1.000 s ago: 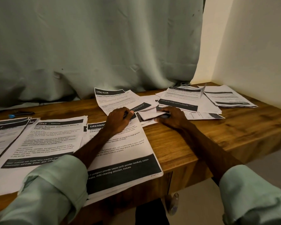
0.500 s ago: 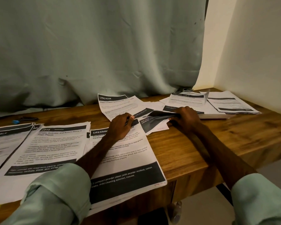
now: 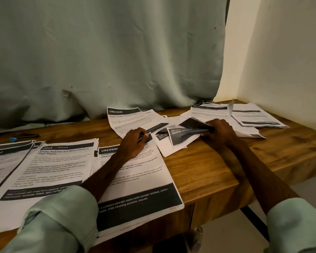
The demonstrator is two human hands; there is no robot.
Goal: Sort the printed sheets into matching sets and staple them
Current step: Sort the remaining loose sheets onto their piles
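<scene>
The right hand (image 3: pixel 219 132) now grasps a sheet (image 3: pixel 182 136) peeled off the pile (image 3: pixel 247 130) beneath its grip for matching; left hand's (image 3: pixel 133 143) grip unclear.

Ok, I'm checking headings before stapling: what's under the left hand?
The left hand rests on the top of the DRESSING sheet, with its fingers reaching the lower edge of the LIVING ROOM sheet. It hides the rest of the DRESSING heading.

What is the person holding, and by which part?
The right hand grips a curled printed sheet by its right edge. The left hand rests on the Dressing sheet; any hold unclear.
</scene>
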